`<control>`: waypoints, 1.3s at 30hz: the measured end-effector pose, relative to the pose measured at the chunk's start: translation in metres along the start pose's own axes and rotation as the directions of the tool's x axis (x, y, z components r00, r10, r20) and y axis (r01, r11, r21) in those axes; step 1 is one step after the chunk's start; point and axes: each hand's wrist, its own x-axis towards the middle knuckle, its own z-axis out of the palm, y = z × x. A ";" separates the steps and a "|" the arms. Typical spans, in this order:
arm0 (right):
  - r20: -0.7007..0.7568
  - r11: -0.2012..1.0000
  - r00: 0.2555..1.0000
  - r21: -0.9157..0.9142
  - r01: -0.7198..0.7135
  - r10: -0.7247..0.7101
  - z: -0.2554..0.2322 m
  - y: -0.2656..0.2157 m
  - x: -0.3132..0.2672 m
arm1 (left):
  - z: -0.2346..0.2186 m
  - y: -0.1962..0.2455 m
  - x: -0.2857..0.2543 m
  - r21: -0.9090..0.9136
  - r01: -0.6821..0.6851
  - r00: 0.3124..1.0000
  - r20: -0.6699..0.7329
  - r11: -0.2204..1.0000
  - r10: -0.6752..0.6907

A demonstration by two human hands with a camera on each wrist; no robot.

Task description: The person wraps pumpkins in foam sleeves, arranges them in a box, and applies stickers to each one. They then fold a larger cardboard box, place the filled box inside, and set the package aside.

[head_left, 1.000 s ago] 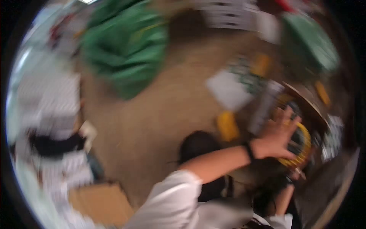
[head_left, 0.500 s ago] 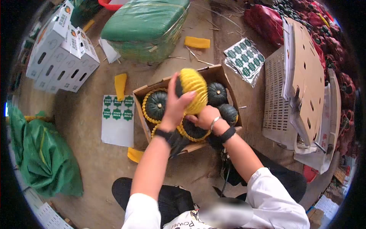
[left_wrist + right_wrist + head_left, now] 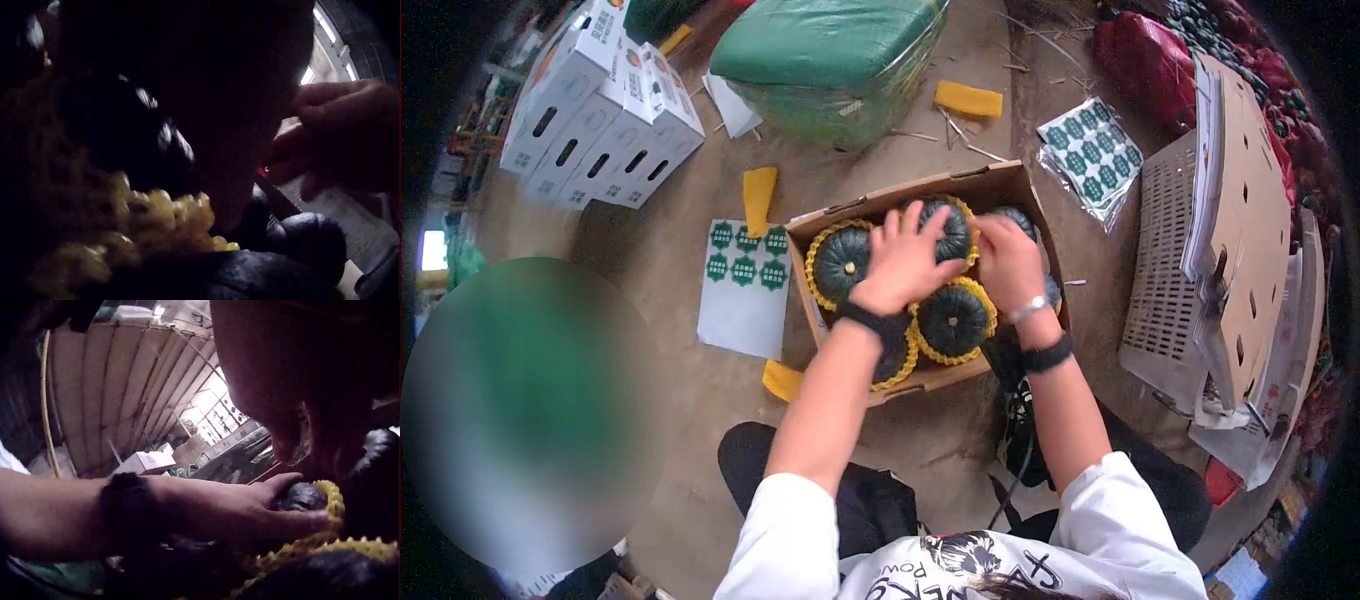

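Observation:
My left hand [image 3: 905,262] spreads its fingers over a dark green pumpkin [image 3: 953,235] in a yellow foam net, which sits at the back middle of the cardboard box [image 3: 935,384]. Bent fingers of my right hand [image 3: 1012,265] are right at the net's right edge; I cannot tell whether they pinch it. In the right wrist view, the left thumb and fingers lie along the pumpkin [image 3: 303,497]. More netted pumpkins stand at the left [image 3: 840,262] and front [image 3: 953,320]. At the box's right side are pumpkins [image 3: 1017,219] partly hidden by my right hand and arm.
Sticker sheets [image 3: 745,300] lie left of the box and in a bundle [image 3: 1090,152] behind it to the right. Folded yellow nets [image 3: 968,98] are scattered around. White cartons [image 3: 605,130], a green wrapped bale [image 3: 825,55] and a plastic crate [image 3: 1160,270] with cardboard flank the area.
Half a second ago my left hand held the netted pumpkin tilted above the box, the right hand beneath it; now it sits upright inside. The first frame is blurred and turned another way.

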 end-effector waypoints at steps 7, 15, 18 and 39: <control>0.320 0.804 0.944 -0.580 0.131 0.078 0.047 -0.033 0.009 | -0.013 -0.199 -0.177 -0.418 0.712 0.588 -0.083 0.564 -0.804; 0.335 0.946 0.911 -0.129 0.297 -0.241 0.020 -0.081 -0.023 | 0.128 -0.217 -0.247 -0.317 0.818 0.521 0.053 0.481 -0.852; 0.550 0.975 0.805 0.103 0.197 -0.221 0.024 -0.116 -0.055 | 0.083 -0.196 -0.230 -0.488 0.598 0.699 -0.069 0.636 -0.711; 0.360 0.912 0.931 0.398 -0.096 -0.059 -0.008 -0.095 -0.095 | -0.037 -0.033 -0.155 -0.987 0.155 0.924 0.159 -0.040 -0.349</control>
